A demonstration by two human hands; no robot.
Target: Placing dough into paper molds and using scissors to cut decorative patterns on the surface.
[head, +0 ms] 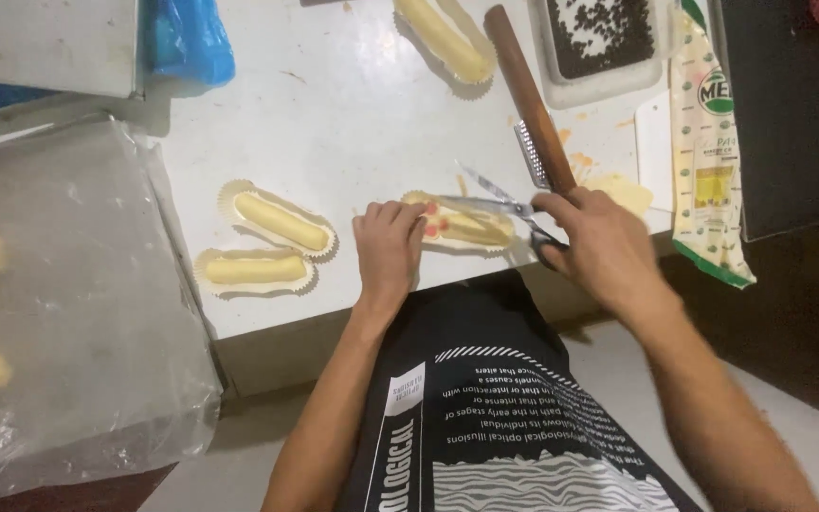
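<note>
A baking kitchen is shown — a white worktop [353,104] is dusted and smeared, long dough pieces are laid in paper cases [277,221], a wooden rolling pin [529,95] and a tray of chocolate chips [602,43] are set out — more dough is kept under plastic sheet [78,313].
</note>
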